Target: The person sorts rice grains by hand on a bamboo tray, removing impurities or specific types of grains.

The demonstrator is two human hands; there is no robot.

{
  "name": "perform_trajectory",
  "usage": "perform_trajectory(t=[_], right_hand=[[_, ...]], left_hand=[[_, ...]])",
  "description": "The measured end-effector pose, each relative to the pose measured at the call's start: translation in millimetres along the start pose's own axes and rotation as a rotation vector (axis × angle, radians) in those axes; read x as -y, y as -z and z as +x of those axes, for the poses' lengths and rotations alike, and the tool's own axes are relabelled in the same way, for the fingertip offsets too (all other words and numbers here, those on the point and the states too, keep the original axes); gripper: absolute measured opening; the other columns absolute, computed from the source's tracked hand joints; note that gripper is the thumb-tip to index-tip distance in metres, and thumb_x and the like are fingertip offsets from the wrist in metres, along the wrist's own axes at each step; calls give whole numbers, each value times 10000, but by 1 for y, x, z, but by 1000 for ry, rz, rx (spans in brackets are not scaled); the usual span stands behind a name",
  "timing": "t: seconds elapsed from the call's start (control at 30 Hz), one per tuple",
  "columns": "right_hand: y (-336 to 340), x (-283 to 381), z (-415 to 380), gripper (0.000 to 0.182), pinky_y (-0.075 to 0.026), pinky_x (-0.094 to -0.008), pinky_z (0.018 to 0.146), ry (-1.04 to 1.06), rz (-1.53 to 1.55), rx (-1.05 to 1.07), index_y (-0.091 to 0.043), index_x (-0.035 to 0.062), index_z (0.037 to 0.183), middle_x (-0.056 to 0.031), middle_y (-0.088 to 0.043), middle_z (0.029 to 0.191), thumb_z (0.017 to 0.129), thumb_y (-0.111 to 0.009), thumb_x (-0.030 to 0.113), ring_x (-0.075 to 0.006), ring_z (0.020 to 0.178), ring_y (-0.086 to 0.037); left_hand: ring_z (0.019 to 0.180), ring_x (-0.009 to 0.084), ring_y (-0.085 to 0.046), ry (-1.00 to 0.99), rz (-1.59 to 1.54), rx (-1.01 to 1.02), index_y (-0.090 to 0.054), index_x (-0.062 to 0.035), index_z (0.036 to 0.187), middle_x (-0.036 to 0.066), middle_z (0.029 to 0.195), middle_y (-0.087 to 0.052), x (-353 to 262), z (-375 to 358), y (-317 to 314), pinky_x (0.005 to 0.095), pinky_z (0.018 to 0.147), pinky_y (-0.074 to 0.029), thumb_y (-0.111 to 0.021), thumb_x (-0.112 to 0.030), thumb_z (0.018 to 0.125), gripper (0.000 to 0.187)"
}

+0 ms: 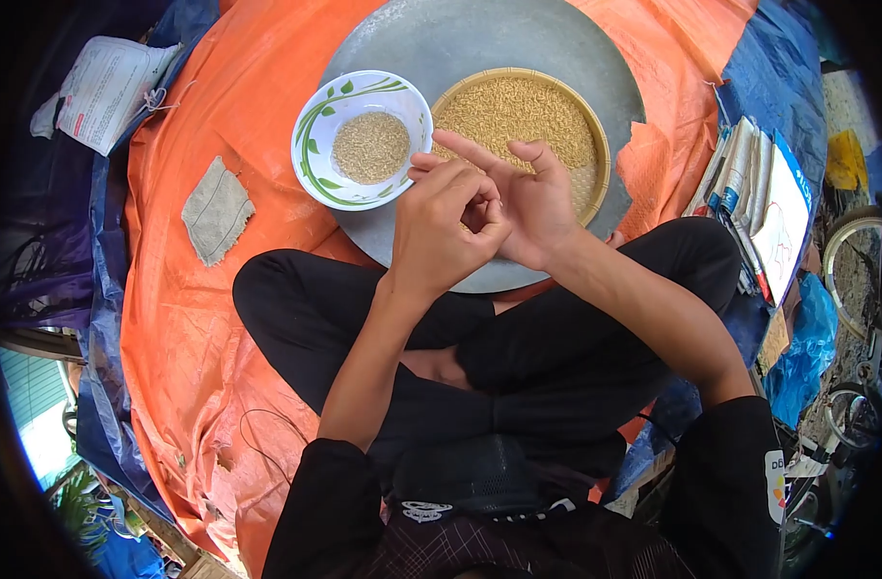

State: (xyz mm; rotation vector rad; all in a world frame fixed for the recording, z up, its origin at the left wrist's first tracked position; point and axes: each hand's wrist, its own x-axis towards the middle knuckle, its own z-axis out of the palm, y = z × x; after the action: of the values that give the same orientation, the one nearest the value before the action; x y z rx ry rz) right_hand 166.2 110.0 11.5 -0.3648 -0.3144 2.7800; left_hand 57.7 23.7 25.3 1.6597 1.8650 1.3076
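Left hand [446, 217] curled, contents unclear — right hand [537, 210] spread, tray margin [499, 39] beyond basket [605, 154]

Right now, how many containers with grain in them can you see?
2: a white bowl at the left edge of the round tray, and a shallow basket right of it, partly covered by the right hand. No others show.

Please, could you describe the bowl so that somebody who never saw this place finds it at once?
On the orange tarp lies a big round grey metal tray. At the tray's left edge sits the bowl, immediately left of the round woven basket. Unlike that tan basket, it is white, has green leaf patterns inside and holds a smaller amount of grain.
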Motion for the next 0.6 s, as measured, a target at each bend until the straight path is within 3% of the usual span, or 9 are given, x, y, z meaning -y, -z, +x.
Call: perform_trajectory(t=[0.03, 0.27, 0.37, 0.47, 0.6], right_hand=[[3, 0, 1, 831, -365, -433, 1174, -4, -10, 16, -371, 26, 1559, -236, -414, 1567, 911, -446, 542, -343, 1451, -414], [9, 2, 3, 831, -404, -422, 1136, -9, -69, 62, -369, 16, 1551, -240, -465, 1517, 917, -419, 550, -312, 1383, -484], [5, 6, 4, 839, -410, -415, 1130, 5, -4, 68, -370, -13, 1532, -269, -495, 1469, 929, -405, 569, -307, 1333, -518], [4, 13, 8, 856, -373, -421, 1181, 43, 66, 68, -317, -14, 1554, -294, -435, 1511, 953, -415, 588, -335, 1389, -472], [9, 20, 39, 857, -313, -411, 1218, 120, -128, 65, -271, -3, 1579, -300, -366, 1566, 993, -394, 610, -353, 1467, -376]], left_hand=[[691, 168, -669, -10, 13, 20, -648, -18, 790, 50, 751, -652, 1, 0, 1, 304, 615, -532, -691, 40, 708, 110], [686, 177, -664, -139, 102, 17, -680, -29, 815, 50, 794, -679, 1, 3, 7, 314, 632, -525, -706, 24, 717, 115], [671, 168, -644, -33, -45, 45, -682, -16, 807, 56, 791, -683, -11, 9, 24, 289, 613, -497, -713, -13, 733, 81], [660, 162, -626, 136, 18, 256, -674, 5, 796, 63, 792, -691, -12, 12, 57, 275, 601, -477, -716, -50, 749, 84], [666, 249, -667, 286, 139, 620, -702, 15, 806, 128, 723, -686, 23, -4, 61, 378, 611, -502, -735, -100, 760, 128]])
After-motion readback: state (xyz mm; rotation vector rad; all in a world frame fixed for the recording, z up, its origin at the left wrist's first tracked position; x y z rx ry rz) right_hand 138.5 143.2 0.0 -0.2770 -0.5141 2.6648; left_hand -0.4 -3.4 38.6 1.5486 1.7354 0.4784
